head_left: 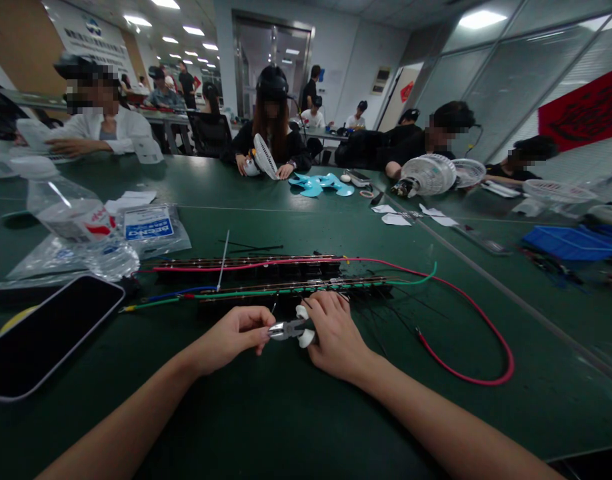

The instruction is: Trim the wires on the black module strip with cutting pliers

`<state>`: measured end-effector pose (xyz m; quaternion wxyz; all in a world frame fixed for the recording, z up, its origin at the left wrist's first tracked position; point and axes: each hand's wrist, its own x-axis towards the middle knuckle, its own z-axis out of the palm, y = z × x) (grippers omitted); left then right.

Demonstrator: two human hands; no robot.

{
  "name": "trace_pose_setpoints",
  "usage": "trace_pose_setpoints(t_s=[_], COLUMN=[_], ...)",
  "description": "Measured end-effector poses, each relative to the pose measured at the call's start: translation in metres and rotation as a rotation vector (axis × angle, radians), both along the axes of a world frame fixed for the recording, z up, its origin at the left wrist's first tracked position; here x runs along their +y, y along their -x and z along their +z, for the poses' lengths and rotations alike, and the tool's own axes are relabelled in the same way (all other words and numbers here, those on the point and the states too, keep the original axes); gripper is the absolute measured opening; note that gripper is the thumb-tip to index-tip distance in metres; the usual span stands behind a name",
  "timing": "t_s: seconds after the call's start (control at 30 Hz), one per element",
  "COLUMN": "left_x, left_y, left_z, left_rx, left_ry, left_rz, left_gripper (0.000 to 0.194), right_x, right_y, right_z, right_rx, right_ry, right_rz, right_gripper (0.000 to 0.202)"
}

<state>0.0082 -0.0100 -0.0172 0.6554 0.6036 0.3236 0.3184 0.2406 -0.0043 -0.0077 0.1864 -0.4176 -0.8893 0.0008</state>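
My right hand (333,333) is wrapped round the white handles of a pair of pliers (287,329), whose metal jaws point left. At the jaw tips, the fingers of my left hand (241,333) are pinched together; whatever they hold there is too small to make out. Just beyond both hands lie two long black strips (296,303) side by side. A green wire (256,292) runs along the nearer strip and a red cable (503,353) along the farther one, curving round to the right. A pale cable tie (223,260) sticks up from the strips at left.
A phone (51,333), a plastic bottle (71,213) and a plastic bag with a blue label (149,223) are at left. Loose black ties lie around the strips. Across the table, people handle fan parts near blue fan blades (321,185). A blue tray (569,242) is at right.
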Motion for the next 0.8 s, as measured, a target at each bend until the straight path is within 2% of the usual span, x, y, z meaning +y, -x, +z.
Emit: trace_pose_setpoints(t_s=[0.8], left_x=[-0.0006], left_y=[-0.0012], left_z=[0.0021], left_rx=[0.016], left_ry=[0.010], left_rz=[-0.037], left_gripper=[0.015], right_x=[0.0002], right_y=[0.0006], right_z=[-0.0018], right_rx=[-0.012], right_ry=[-0.019], right_rz=[0.019], right_gripper=[0.041])
